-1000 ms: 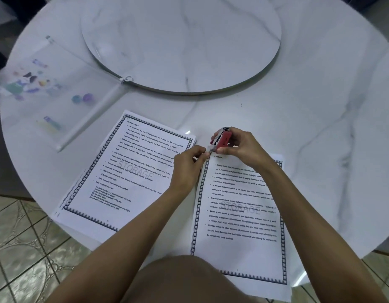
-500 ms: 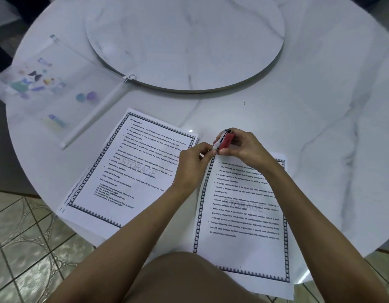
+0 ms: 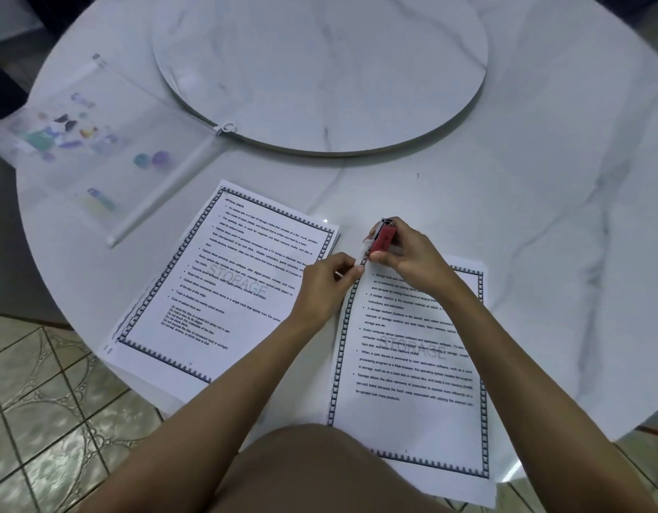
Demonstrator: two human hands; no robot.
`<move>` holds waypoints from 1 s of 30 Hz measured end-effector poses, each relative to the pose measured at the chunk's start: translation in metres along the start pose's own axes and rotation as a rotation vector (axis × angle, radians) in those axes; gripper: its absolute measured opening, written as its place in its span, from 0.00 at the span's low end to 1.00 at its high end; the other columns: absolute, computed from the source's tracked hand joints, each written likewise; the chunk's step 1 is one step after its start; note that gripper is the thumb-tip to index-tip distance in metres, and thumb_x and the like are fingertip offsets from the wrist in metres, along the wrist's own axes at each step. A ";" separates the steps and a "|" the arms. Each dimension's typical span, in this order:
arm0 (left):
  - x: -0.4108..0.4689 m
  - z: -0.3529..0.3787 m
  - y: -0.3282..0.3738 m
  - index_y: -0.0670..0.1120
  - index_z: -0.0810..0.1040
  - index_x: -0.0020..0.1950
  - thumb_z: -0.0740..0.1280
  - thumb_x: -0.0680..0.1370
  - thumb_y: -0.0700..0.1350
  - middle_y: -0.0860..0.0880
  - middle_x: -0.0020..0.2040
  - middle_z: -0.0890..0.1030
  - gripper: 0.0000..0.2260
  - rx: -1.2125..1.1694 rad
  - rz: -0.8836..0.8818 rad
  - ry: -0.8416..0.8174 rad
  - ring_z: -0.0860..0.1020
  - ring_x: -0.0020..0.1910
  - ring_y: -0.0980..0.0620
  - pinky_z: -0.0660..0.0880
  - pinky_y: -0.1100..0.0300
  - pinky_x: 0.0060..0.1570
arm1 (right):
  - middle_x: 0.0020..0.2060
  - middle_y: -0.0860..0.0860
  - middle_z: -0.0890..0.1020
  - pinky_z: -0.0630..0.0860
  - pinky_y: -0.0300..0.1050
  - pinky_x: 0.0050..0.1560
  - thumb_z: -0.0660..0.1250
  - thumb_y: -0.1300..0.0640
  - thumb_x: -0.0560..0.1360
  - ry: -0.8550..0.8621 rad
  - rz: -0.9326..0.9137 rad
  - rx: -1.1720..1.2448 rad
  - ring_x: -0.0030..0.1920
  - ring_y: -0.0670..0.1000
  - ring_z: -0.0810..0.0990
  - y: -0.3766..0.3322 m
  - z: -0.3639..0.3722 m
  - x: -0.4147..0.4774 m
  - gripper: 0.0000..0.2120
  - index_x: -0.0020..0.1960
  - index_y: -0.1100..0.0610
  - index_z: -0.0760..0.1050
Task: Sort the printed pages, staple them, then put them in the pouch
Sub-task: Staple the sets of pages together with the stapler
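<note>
Two sets of printed pages with dark borders lie on the white marble table. The right set point(image 3: 412, 368) is in front of me; its top left corner sits in the jaws of a small red stapler point(image 3: 381, 240). My right hand point(image 3: 408, 255) grips the stapler from above. My left hand point(image 3: 329, 281) pinches the same corner of the pages beside the stapler. The left stack point(image 3: 223, 286) lies tilted, untouched. A clear zip pouch point(image 3: 98, 149) with coloured prints lies at the far left of the table.
A round marble turntable point(image 3: 320, 64) fills the middle of the table point(image 3: 560, 216) beyond the pages. The pouch's white zip edge point(image 3: 164, 190) runs diagonally near the left stack. Tiled floor shows below the table's near edge at lower left.
The stapler has tilted a little in my right hand over the corner of the right pages. Both hands stay at that corner; the papers have not shifted.
</note>
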State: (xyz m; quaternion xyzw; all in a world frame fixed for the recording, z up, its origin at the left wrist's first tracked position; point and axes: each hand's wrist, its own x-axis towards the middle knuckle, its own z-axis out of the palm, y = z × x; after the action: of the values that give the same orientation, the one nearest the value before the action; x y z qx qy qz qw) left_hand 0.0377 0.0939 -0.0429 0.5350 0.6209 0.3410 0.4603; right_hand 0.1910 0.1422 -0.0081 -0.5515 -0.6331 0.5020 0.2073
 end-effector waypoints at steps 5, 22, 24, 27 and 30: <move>-0.003 -0.001 -0.001 0.47 0.75 0.40 0.67 0.76 0.44 0.56 0.31 0.74 0.06 0.003 0.005 0.008 0.72 0.27 0.63 0.73 0.64 0.35 | 0.54 0.52 0.81 0.71 0.54 0.65 0.68 0.62 0.73 -0.057 0.021 0.003 0.56 0.50 0.80 -0.002 0.000 0.004 0.13 0.49 0.48 0.69; -0.002 -0.001 0.001 0.48 0.77 0.41 0.67 0.76 0.45 0.56 0.33 0.76 0.04 0.005 0.003 0.026 0.73 0.30 0.60 0.74 0.64 0.35 | 0.49 0.54 0.82 0.76 0.46 0.59 0.75 0.63 0.66 -0.078 0.051 -0.023 0.53 0.52 0.81 -0.008 -0.003 0.004 0.16 0.52 0.57 0.76; -0.002 -0.001 0.001 0.48 0.76 0.41 0.67 0.76 0.45 0.55 0.33 0.76 0.04 0.007 0.005 0.027 0.73 0.31 0.60 0.74 0.63 0.35 | 0.49 0.53 0.83 0.76 0.45 0.58 0.75 0.61 0.66 -0.052 0.044 -0.041 0.52 0.51 0.81 -0.008 -0.002 0.004 0.16 0.52 0.57 0.76; -0.003 0.000 0.001 0.48 0.76 0.41 0.67 0.76 0.45 0.54 0.33 0.76 0.05 -0.005 0.004 0.029 0.72 0.30 0.60 0.74 0.61 0.36 | 0.47 0.53 0.83 0.76 0.47 0.59 0.75 0.60 0.67 -0.002 0.024 -0.045 0.51 0.51 0.82 -0.007 0.001 0.003 0.14 0.51 0.55 0.76; -0.003 0.000 0.001 0.48 0.76 0.40 0.66 0.77 0.45 0.55 0.33 0.76 0.05 -0.003 0.001 0.028 0.72 0.30 0.60 0.74 0.63 0.35 | 0.47 0.53 0.83 0.76 0.49 0.59 0.75 0.61 0.67 0.034 0.017 -0.046 0.50 0.51 0.82 -0.007 0.003 0.003 0.14 0.50 0.55 0.76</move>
State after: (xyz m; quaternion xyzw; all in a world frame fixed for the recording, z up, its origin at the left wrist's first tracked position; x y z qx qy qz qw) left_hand 0.0381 0.0915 -0.0415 0.5299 0.6266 0.3496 0.4522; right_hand 0.1840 0.1444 -0.0047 -0.5697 -0.6365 0.4796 0.2009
